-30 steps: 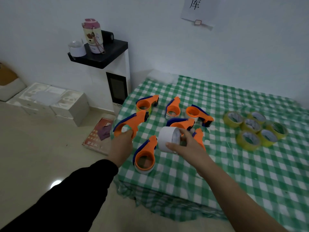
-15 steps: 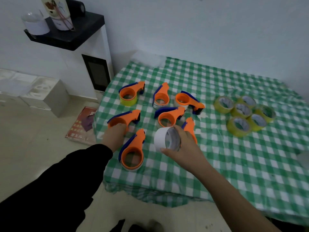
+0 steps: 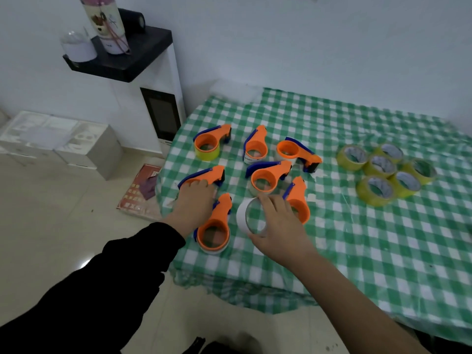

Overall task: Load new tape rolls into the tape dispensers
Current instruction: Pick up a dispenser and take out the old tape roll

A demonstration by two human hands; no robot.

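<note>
Lowered beside near dispenser (image 3: 221,213), white tape roll (image 3: 241,218) in right hand (image 3: 278,226) grip, left hand (image 3: 195,203) still gripping second dispenser (image 3: 207,175).

shelf (image 3: 146,51): flask (image 3: 108,26), cup (image 3: 78,47) | floor (image 3: 51,226): white boxes (image 3: 58,139), red booklet (image 3: 140,194)

- Dim, flat indoor light with a cold bluish cast; the wall (image 3: 306,47) reads grey
- One small bright glare spot (image 3: 85,264) on the floor (image 3: 51,226)
- Sleeve (image 3: 102,290) sinks to black, no detail
- Wide-angle bending at the edges; fine detail soft and grainy
</note>
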